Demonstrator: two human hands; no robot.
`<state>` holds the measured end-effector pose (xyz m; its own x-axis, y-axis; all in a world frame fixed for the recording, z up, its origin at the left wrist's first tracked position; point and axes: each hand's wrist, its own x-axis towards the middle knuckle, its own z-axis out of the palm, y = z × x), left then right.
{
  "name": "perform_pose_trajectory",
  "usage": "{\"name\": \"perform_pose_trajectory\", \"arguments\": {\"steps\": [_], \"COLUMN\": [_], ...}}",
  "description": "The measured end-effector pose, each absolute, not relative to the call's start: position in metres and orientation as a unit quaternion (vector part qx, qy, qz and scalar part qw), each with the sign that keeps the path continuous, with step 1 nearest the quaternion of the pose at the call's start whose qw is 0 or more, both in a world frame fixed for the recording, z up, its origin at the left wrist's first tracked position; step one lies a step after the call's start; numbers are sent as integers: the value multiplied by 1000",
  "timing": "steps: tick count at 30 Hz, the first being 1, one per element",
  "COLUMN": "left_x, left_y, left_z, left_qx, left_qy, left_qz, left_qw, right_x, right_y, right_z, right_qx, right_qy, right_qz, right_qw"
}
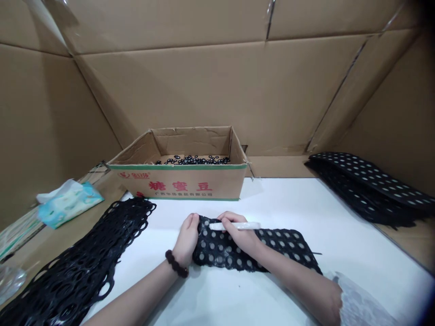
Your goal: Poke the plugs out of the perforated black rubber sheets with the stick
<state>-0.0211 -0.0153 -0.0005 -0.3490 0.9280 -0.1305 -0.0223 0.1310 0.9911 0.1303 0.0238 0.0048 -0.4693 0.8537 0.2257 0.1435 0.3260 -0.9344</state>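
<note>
A black rubber sheet with rows of round, light-coloured spots lies flat on the white table in front of me. My left hand grips the sheet's left edge, thumb and fingers closed on it; a dark beaded bracelet circles that wrist. In my right hand is a white pen-shaped tool, pinched between the fingers. Its tip points left, over the upper left part of the sheet. Whether the tip touches the rubber I cannot tell. The right forearm crosses above the sheet and hides part of it.
A cardboard box holding many small black rings stands behind the sheet. Black webbing with large holes lies at left, near a tissue pack. More spotted black sheets are piled at right. Cardboard walls surround the white table.
</note>
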Motion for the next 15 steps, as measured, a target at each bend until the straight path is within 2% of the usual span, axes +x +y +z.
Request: {"name": "perform_pose_trajectory", "arguments": {"steps": [7, 15], "left_x": [-21, -23], "left_y": [-15, -14], "left_z": [2, 6], "left_qx": [206, 280], "left_qy": [593, 578], "left_qz": [517, 498], "left_qw": [582, 583], "right_x": [131, 133], "right_y": [28, 25], "right_z": [2, 4], "right_qx": [-375, -358], "right_qy": [-678, -693], "right_qz": [505, 499], "right_qw": [380, 377]}}
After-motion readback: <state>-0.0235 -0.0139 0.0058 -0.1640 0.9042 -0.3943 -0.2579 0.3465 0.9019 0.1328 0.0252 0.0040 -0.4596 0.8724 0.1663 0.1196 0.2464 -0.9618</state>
